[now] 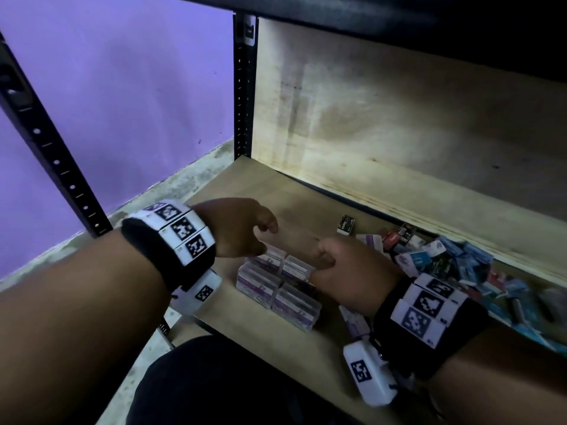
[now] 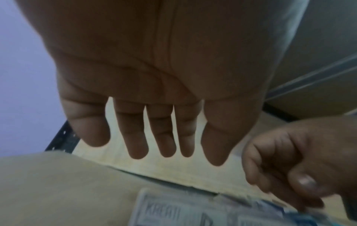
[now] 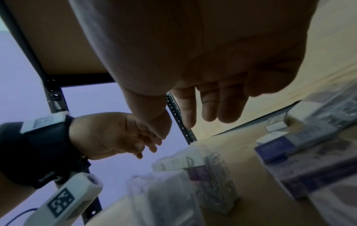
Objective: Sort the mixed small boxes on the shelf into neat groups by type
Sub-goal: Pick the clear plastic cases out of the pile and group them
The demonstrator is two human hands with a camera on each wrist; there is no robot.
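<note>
Several clear boxes with purple labels (image 1: 276, 286) stand in a tight block on the wooden shelf (image 1: 276, 351); the right wrist view shows paper clips inside these clear boxes (image 3: 208, 180). My left hand (image 1: 264, 239) hovers just above the block's far left corner, fingers loosely bent and holding nothing. The left wrist view shows the left hand (image 2: 160, 137) with spread fingers. My right hand (image 1: 320, 262) sits at the block's far right edge; its fingers look relaxed and empty in the right wrist view (image 3: 190, 116). A jumbled pile of mixed small boxes (image 1: 460, 265) lies to the right.
A small black box (image 1: 346, 224) stands alone behind the hands. A purple-and-white box (image 1: 352, 320) lies by my right wrist. The wooden back panel (image 1: 399, 124), a black upright post (image 1: 244, 87) and the shelf above (image 1: 399, 13) enclose the space. My dark-clothed knee (image 1: 230, 388) is at the shelf's front.
</note>
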